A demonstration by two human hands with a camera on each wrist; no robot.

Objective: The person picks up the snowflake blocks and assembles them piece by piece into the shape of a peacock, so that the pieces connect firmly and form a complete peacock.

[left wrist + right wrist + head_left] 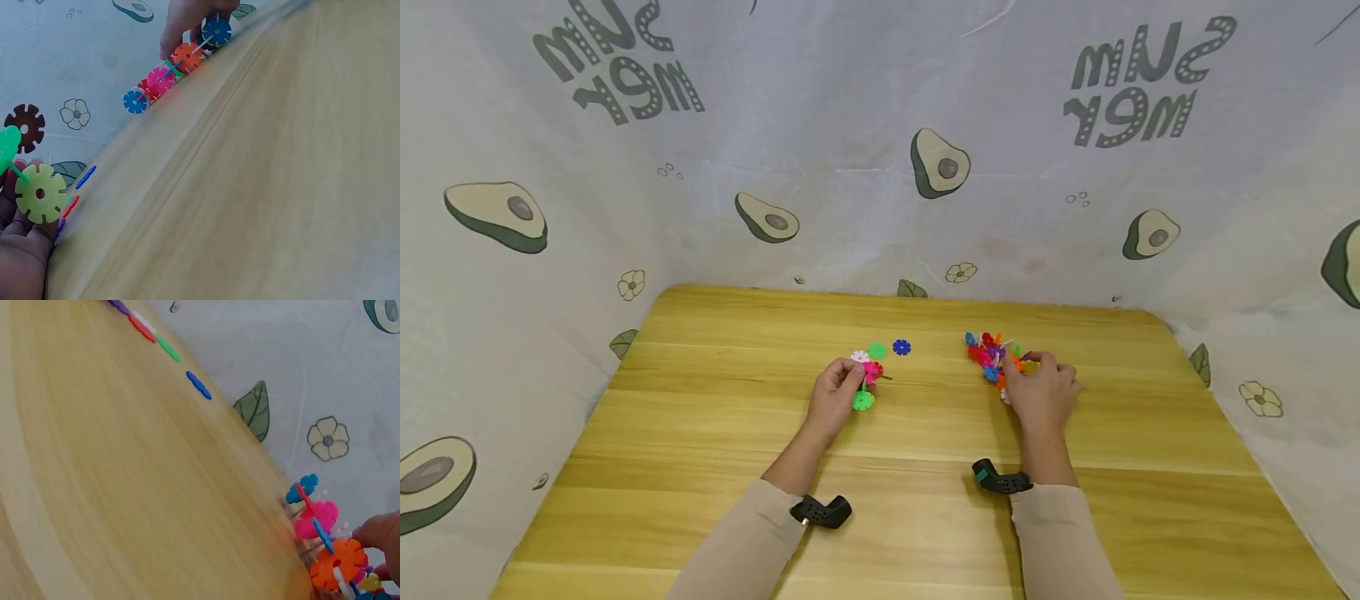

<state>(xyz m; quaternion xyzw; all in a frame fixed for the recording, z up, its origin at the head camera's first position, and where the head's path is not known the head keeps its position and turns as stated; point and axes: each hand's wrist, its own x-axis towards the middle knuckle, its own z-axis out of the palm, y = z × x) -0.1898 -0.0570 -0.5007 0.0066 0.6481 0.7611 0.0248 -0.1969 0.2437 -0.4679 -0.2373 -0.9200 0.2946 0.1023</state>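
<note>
My left hand [832, 400] pinches a small set of joined snowflake discs between thumb and fingers. It has a pink disc [872, 372] and a bright green disc [862, 402]; the left wrist view shows a yellow-green disc [51, 205] and a brown disc [35, 120] too. To the right, my right hand [1045, 396] grips the near right side of a larger cluster of interlocked discs [983, 354]. Orange [325, 575], pink [317, 520] and blue discs stick out of this cluster, which rests on the table. The right fingertips are partly hidden behind it.
Loose discs lie flat just beyond my left hand: a blue disc [902, 347], a green disc [877, 351] and a white disc [858, 356], with red and purple ones near them. A wooden table [925, 525] meets a printed cloth [850, 108] at its back and sides.
</note>
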